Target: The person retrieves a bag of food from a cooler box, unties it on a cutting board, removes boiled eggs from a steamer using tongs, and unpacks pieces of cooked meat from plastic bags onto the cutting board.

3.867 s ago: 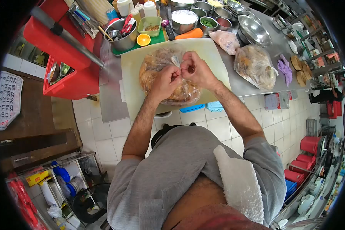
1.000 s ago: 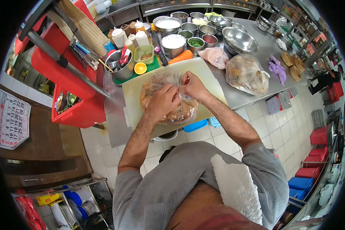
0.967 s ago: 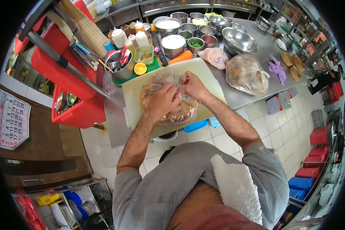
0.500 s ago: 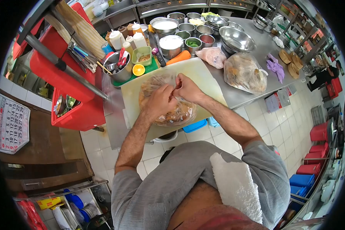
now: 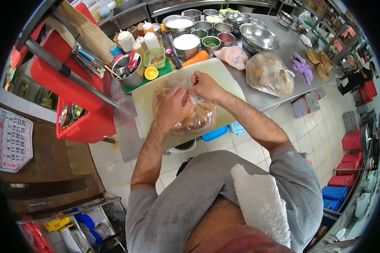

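Note:
A clear plastic bag point(image 5: 197, 117) with orange-brown food inside lies on the pale cutting board point(image 5: 229, 78). Over its top, my left hand point(image 5: 173, 107) is closed, fingers bent around gathered plastic. My right hand point(image 5: 206, 87) pinches the bag's upper part close beside the left fingertips. The exact grip of the fingers on the plastic is partly hidden by the hands. Behind the board lie a carrot point(image 5: 196, 58) and a knife with a dark handle point(image 5: 175, 62).
Beyond the board stand several steel bowls point(image 5: 260, 39), squeeze bottles point(image 5: 126, 41) and a steel pot with utensils point(image 5: 129, 76). Another filled plastic bag point(image 5: 269, 75) and a bag of pinkish food point(image 5: 232, 57) rest to the right. A red bin point(image 5: 87, 122) is at left.
Both hands stay at the bag's top. My left hand has turned and risen slightly, and my right hand has shifted a little left and its fingers have come lower.

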